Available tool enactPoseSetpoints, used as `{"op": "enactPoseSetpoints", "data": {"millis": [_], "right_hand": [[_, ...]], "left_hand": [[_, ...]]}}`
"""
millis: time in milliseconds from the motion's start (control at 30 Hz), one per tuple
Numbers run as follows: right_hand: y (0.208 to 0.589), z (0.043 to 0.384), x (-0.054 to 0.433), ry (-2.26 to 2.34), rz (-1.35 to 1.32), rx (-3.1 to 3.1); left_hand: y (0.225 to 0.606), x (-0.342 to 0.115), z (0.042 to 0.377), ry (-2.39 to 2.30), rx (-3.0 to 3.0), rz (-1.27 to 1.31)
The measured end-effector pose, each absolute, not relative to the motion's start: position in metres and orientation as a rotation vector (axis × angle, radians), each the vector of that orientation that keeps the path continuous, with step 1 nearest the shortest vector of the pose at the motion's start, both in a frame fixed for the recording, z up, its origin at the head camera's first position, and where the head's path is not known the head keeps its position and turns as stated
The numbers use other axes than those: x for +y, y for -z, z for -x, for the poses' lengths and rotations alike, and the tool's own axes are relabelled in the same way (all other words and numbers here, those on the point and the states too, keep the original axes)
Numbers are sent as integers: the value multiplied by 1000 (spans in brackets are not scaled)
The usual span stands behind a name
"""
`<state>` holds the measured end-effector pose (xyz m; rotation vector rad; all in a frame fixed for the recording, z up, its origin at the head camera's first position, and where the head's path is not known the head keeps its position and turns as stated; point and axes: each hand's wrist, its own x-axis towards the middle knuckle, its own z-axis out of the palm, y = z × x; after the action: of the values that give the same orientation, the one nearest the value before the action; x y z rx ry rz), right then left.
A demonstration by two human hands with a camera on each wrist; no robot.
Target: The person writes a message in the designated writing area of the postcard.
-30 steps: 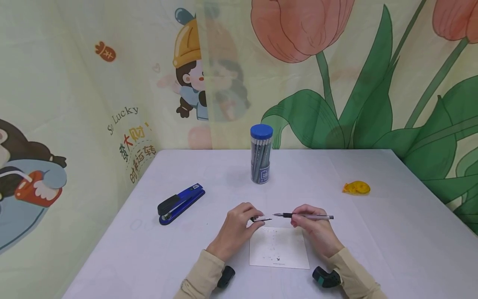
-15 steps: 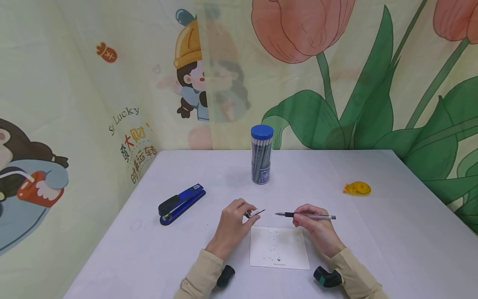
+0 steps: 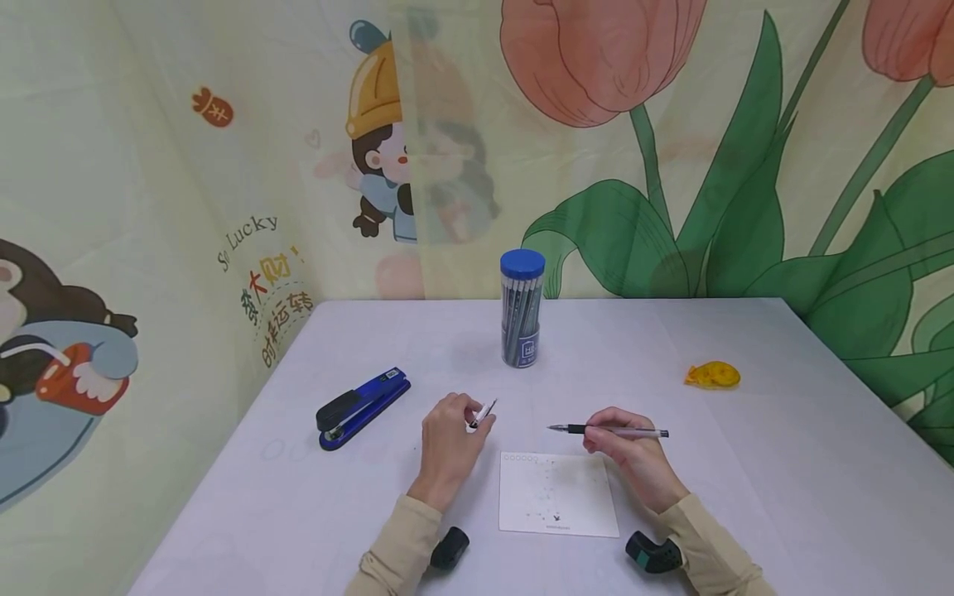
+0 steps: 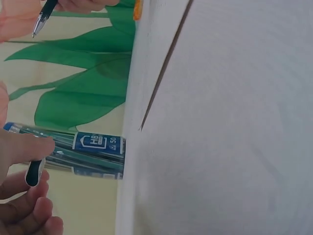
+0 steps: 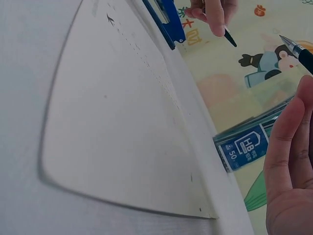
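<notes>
One slim pen (image 3: 639,432), right hand (image 3: 632,460); rounded cap (image 4: 33,173), left hand (image 3: 450,445).

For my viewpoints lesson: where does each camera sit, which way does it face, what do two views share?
Head: on the head, facing forward and down; left hand, right hand and sleeves show.
Left wrist: worn there, facing across the table to the pencil tub; both hands partly show.
Right wrist: worn there, facing over the paper; both hands partly show.
Both wrist views share the pen.

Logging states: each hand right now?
Left hand: closed, holding what looks like a cap.
Right hand: closed, holding the pen.
</notes>
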<state>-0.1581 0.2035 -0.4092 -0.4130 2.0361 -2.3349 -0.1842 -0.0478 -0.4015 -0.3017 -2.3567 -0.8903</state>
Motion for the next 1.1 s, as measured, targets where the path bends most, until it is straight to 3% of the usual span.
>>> {"op": "enactPoseSetpoints", "data": {"millis": [500, 1100], "right_hand": [[409, 158, 203, 2320, 395, 2053], [408, 157, 201, 2308, 378, 2074]], "left_hand": [[410, -55, 194, 1035, -2451, -25], [418, -59, 196, 865, -2570, -70]]}}
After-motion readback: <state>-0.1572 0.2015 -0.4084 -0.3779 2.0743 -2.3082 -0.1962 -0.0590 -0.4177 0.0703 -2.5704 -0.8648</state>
